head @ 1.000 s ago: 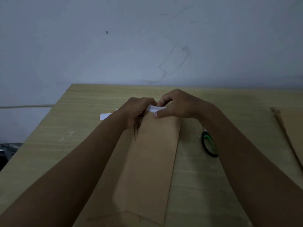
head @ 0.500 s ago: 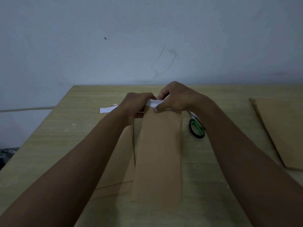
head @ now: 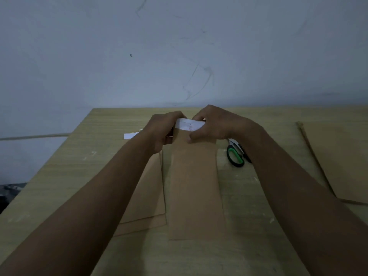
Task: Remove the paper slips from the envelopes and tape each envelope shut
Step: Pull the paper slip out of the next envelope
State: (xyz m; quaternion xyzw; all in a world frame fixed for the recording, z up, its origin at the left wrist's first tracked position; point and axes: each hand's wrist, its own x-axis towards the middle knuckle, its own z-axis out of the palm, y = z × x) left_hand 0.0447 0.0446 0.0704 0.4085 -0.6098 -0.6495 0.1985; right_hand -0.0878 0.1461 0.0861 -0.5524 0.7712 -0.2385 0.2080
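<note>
A long brown envelope lies lengthwise on the wooden table in front of me. A white paper slip sticks out of its far end. My left hand grips the far left corner of the envelope beside the slip. My right hand pinches the envelope's far end and the slip, thumb on top of the brown paper. More brown envelopes lie stacked under my left forearm. Another white slip lies on the table behind my left hand.
Green-handled scissors lie just right of the envelope, partly under my right wrist. Another pile of brown envelopes sits at the right edge. The table's left edge drops off beside a pale wall.
The white slip has come further out of the envelope's far end. The view shifted, so the envelope sits lower and more of its near end shows; both hands keep their hold.
</note>
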